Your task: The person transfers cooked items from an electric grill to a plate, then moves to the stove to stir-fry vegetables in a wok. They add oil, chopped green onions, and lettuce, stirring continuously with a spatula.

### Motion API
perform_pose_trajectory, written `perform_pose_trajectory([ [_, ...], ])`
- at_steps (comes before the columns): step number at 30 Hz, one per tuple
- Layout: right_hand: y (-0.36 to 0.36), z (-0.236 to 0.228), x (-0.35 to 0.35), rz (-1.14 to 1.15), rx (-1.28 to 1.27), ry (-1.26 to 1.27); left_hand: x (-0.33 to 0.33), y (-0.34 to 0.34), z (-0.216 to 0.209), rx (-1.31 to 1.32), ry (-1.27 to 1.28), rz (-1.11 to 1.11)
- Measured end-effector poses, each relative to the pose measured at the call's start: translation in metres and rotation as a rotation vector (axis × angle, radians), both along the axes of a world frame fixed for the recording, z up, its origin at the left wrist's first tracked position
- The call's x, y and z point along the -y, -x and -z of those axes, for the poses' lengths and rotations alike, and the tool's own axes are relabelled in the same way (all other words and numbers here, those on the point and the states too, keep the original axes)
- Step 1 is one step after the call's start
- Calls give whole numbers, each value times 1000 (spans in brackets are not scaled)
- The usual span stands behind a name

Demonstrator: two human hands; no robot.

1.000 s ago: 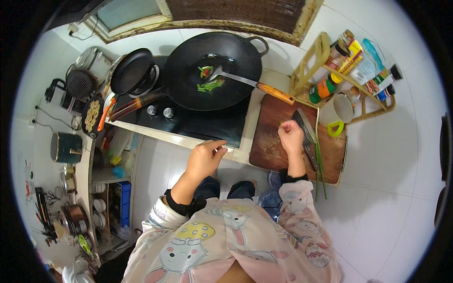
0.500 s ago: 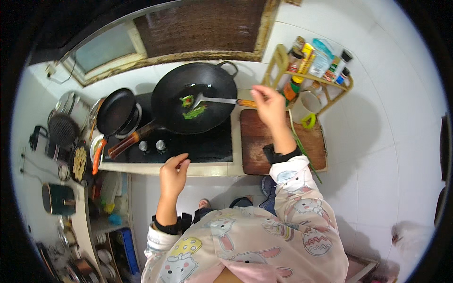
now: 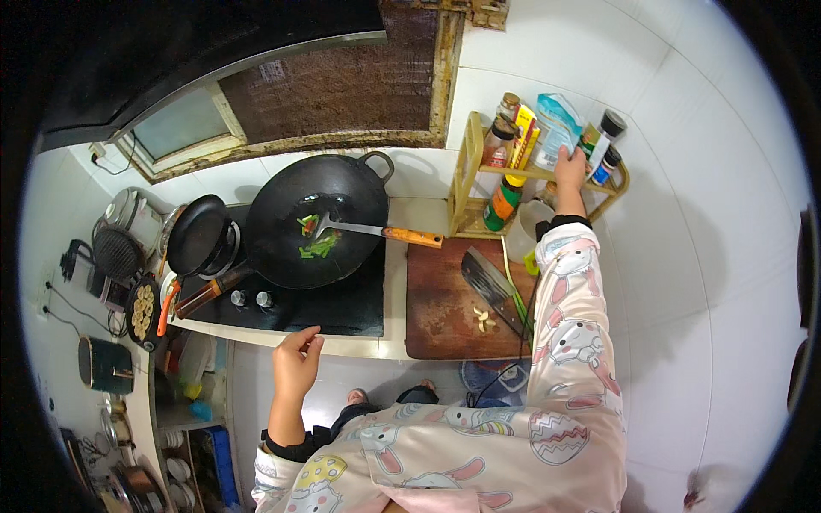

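Note:
My right hand [image 3: 570,175] reaches into the wooden spice rack [image 3: 466,167], fingers curled at the front of a blue-and-white bag [image 3: 558,124], beside a small green-labelled container [image 3: 588,138]. What the fingers grip is hard to see. My left hand [image 3: 296,363] hovers before the stove edge, fingers curled together with nothing in them. A black wok [image 3: 286,248] stands on the stove, holding chopped green pieces [image 3: 320,247] and a little liquid. In it rests a metal spatula [image 3: 355,227], its orange-brown handle [image 3: 412,236] sticking out over the rim to the right.
On the wooden cutting board [image 3: 436,295] lie a cleaver [image 3: 492,282], peeled garlic cloves [image 3: 484,320] and green onion stalks [image 3: 518,299]. A white mug [image 3: 523,231] and a green bottle [image 3: 503,205] stand behind. Left of the wok are a small frying pan [image 3: 198,235] and a pan of sliced food [image 3: 142,312].
My right hand has left the area by the spatula handle and moved right and away to the rack. My left hand stays near the stove edge. The view has shifted, uncovering the cleaver and garlic.

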State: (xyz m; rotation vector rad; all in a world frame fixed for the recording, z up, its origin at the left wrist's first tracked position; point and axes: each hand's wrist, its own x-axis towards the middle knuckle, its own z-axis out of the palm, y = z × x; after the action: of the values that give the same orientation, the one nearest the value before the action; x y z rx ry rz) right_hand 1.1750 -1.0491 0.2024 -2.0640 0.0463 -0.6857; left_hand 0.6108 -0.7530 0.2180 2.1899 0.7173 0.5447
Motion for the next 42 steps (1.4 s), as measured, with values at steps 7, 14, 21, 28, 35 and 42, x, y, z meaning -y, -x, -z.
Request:
perform_pose_trajectory([
  [7, -12, -5, -1, 112, 175, 182, 13, 5, -8, -100, -41, -84],
  [14, 136, -140, -14, -89, 507, 63, 2, 7, 4, -70, 51, -50],
  [21, 291, -134, -108, -576, 219, 472, -15, 17, 9, 32, 58, 50],
  [28, 353, -92, -195, -688, 241, 602, -51, 50, 17, 119, 142, 57],
  [35, 353, -73, -227, -671, 141, 357, -85, 78, 33, 153, 212, 44],
  [42, 346, -64, -242, -581, 177, 709, -110, 91, 39, 98, 295, 42],
])
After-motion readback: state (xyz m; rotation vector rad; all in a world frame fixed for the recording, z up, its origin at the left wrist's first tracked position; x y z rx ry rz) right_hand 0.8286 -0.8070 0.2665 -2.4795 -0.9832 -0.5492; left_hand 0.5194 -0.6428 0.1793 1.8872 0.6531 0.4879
